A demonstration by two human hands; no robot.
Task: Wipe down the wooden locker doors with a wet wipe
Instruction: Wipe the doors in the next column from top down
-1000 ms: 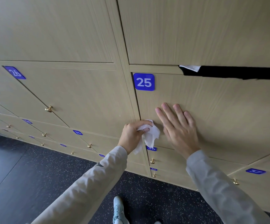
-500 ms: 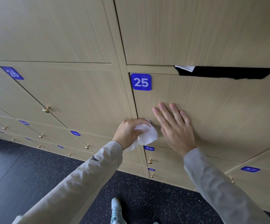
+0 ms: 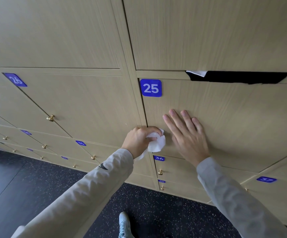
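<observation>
The wet wipe (image 3: 157, 142) is gripped in the curled fingers of the left hand (image 3: 140, 140) and pressed against the lower left edge of locker door 25 (image 3: 233, 121), below its blue number plate (image 3: 150, 88). The wipe is white and crumpled, bulging rightward from the fist. The right hand (image 3: 187, 134) is laid flat on the door, fingers straight, just beside the wipe.

My right hand (image 3: 187, 137) lies flat on door 25 (image 3: 233, 126), below its number plate (image 3: 150, 87). Just left of it, my left hand (image 3: 139, 140) holds the wipe (image 3: 157, 143) at the door's lower left corner. Door 26 (image 3: 81, 107) is to the left, door 36 (image 3: 178, 170) below, my shoe (image 3: 124, 225) on the floor (image 3: 36, 186).
</observation>
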